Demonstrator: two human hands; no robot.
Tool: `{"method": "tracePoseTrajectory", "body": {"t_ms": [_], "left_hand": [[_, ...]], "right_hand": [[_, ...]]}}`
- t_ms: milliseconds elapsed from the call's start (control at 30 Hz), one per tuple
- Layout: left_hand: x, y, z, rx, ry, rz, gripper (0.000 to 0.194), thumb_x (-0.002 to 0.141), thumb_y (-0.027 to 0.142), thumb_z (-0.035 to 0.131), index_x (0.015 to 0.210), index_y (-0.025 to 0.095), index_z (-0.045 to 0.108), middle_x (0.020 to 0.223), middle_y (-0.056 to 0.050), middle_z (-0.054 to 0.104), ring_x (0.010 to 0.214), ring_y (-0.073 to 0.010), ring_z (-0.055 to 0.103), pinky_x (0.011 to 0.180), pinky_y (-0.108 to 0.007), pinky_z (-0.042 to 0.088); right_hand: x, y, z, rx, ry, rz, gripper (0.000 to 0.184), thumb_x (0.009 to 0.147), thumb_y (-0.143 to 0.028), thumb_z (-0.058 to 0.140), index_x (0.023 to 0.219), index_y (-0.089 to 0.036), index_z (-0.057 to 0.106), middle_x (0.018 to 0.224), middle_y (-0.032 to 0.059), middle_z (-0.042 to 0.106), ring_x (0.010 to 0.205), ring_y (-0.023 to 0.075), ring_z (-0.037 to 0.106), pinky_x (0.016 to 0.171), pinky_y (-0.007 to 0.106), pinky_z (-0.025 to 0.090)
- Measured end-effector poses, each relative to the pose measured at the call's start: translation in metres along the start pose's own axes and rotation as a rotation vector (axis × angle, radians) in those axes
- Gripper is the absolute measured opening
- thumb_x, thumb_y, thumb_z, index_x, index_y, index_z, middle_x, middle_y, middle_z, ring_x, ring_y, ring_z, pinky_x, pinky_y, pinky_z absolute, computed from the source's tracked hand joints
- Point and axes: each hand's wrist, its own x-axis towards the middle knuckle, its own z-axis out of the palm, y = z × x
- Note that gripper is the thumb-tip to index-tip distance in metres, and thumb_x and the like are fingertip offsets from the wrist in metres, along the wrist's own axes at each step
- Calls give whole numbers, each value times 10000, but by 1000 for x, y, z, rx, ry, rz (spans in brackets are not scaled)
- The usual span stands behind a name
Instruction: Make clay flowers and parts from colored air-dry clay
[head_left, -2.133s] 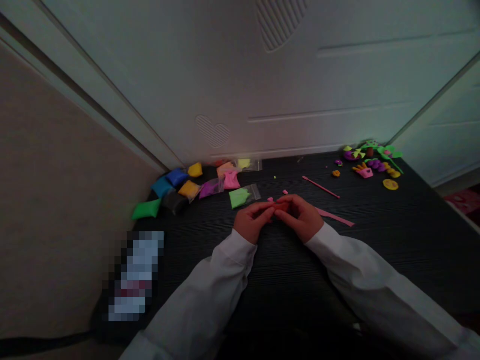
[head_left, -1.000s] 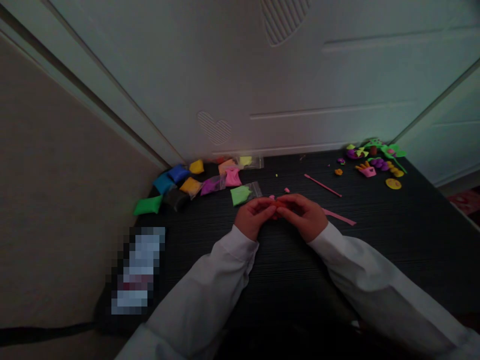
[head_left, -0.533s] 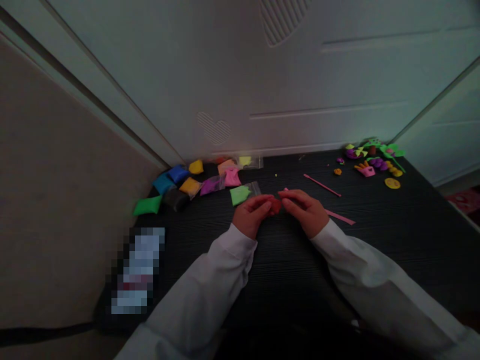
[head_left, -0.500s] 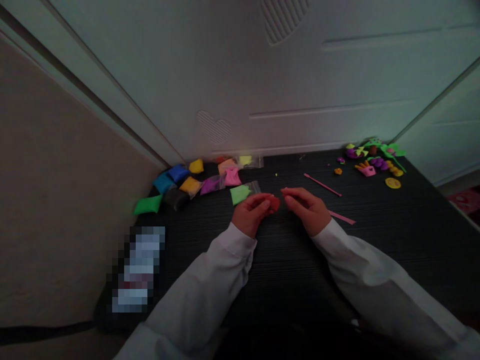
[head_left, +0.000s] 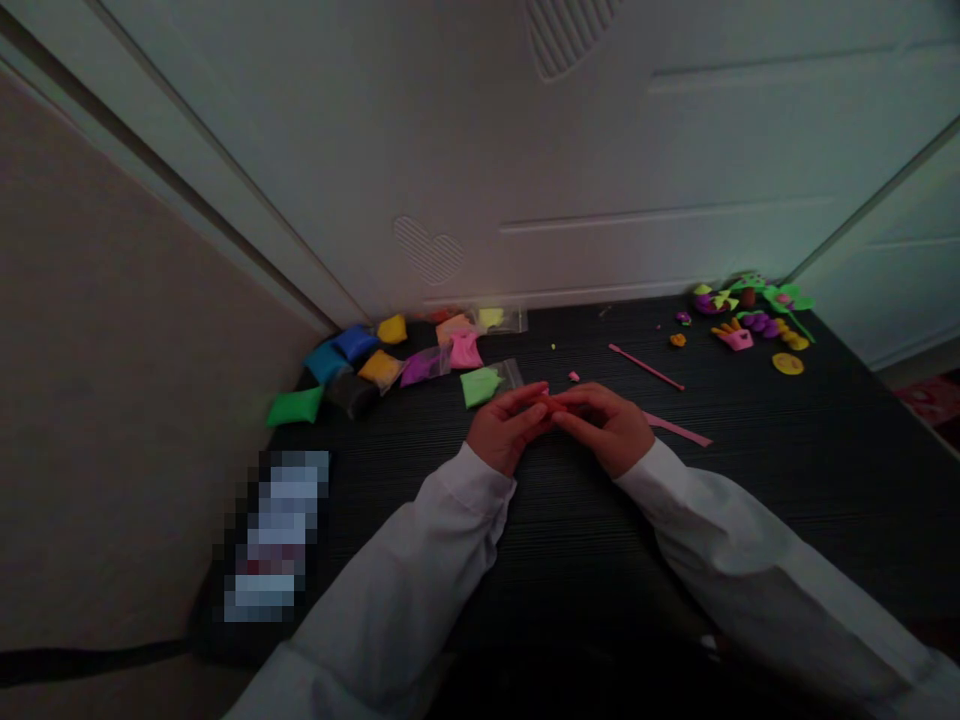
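Note:
My left hand [head_left: 504, 432] is closed, its fingers pinching a piece of red modelling clay [head_left: 553, 404]. From the other side, the fingers of my right hand [head_left: 613, 430] press on the same red clay, so most of it is covered. Just beyond the fingertips lies a small pink clay bit [head_left: 574, 376] on the dark table. A pink flat tool [head_left: 679, 430] sticks out from behind my right hand, and a thin pink stick tool [head_left: 646, 367] lies farther back. The light green clay packet [head_left: 480, 386] is close to my left fingers.
Several bagged clay packets, among them a blue one [head_left: 356, 343] and a green one [head_left: 296, 406], line the back left. Small finished clay figures, including a pink basket [head_left: 736, 339] and a yellow disc [head_left: 788, 363], stand at the back right. A blurred-out phone-like screen [head_left: 277, 535] lies left.
My right hand has moved left and joined my left hand at the red clay. A pink bit now shows on the table near where my right fingertips were.

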Motion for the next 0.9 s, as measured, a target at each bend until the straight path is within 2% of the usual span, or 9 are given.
{"method": "tracePoseTrajectory", "body": {"t_ms": [167, 300, 467, 600, 733, 800, 900], "left_hand": [[-1, 3, -1, -20, 12, -121, 215, 627, 114, 623, 842, 127, 615, 828, -47, 654, 771, -144, 611, 730, -271, 475], [0, 3, -1, -37, 28, -129, 203, 624, 112, 625, 825, 133, 614, 772, -38, 658, 746, -130, 612, 652, -222, 478], [0, 3, 1, -46, 54, -104, 202, 585, 104, 652, 784, 122, 621, 740, -32, 657, 697, -111, 610, 620, -191, 471], [-1, 3, 0, -45, 23, -169, 208, 571, 122, 666, 773, 103, 622, 738, -50, 656, 689, -129, 610, 610, -206, 474], [-1, 2, -1, -48, 2, -192, 216, 565, 129, 673, 773, 105, 623, 734, -53, 654, 674, -130, 608, 597, -211, 469], [-1, 2, 0, -44, 23, -168, 205, 555, 125, 678, 752, 113, 625, 743, -46, 654, 677, -125, 606, 587, -204, 463], [-1, 1, 2, -31, 88, -107, 203, 552, 119, 678, 748, 128, 626, 749, -31, 653, 672, -104, 600, 569, -182, 446]], "right_hand": [[1, 0, -2, 25, 3, 26, 179, 716, -293, 551, 849, -197, 622, 845, 36, 610, 791, 140, 556, 719, 291, 435], [2, -1, -3, 143, 61, 115, 180, 717, -308, 545, 844, -203, 618, 837, 20, 625, 781, 124, 557, 754, 293, 414], [4, 2, -2, 366, 8, 277, 184, 643, -312, 618, 779, -188, 608, 690, -17, 611, 569, 76, 518, 574, 241, 421], [5, 10, 1, 479, -21, 298, 155, 625, -303, 636, 706, -175, 603, 564, -41, 557, 492, 57, 472, 501, 217, 387], [5, 16, 5, 625, -43, 337, 203, 616, -321, 636, 746, -172, 591, 577, -39, 549, 467, 55, 459, 461, 215, 372], [6, 14, 5, 602, -19, 339, 220, 609, -327, 638, 759, -177, 580, 595, -38, 554, 458, 57, 458, 454, 219, 378], [5, 7, 1, 350, 112, 247, 176, 630, -326, 619, 727, -183, 586, 626, -21, 571, 523, 79, 494, 521, 243, 415]]}}
